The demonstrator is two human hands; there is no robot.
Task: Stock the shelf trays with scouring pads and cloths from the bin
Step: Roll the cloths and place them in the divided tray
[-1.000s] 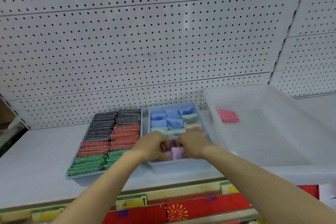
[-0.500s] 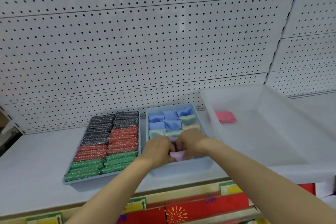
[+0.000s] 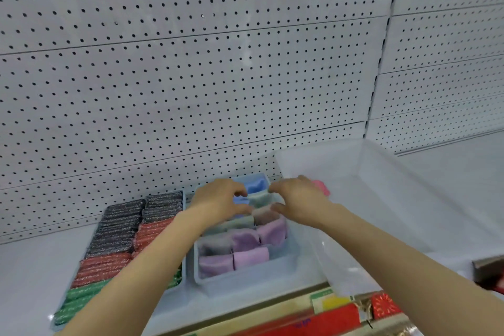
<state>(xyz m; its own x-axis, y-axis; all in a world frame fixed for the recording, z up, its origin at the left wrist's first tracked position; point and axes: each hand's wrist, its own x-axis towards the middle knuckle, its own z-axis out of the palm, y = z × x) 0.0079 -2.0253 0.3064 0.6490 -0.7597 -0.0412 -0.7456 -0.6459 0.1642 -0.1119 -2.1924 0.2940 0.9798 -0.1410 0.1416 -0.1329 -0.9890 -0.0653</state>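
Note:
The pale blue cloth tray (image 3: 245, 279) holds folded cloths: purple ones (image 3: 245, 256) in front, green and blue ones behind. My left hand (image 3: 218, 199) is over its back rows, fingers and thumb curled round a blue cloth (image 3: 240, 200). My right hand (image 3: 296, 198) faces it, fingers and thumb curled round a green cloth (image 3: 260, 198) between the two hands. To the left, the scouring pad tray (image 3: 184, 196) is packed with black (image 3: 122, 226), red and green pads. The clear bin (image 3: 381, 199) stands to the right, with one pink pad (image 3: 323, 187) showing behind my right hand.
The trays and the bin sit on a white shelf (image 3: 27, 267) backed by perforated pegboard (image 3: 191, 76). A red and yellow price strip (image 3: 300, 322) runs along the shelf's front edge. A dark object (image 3: 488, 270) pokes in at the right edge.
Both hands have moved from the purple cloths at the tray's front to the green and blue cloths at its back. The camera has come closer and lower.

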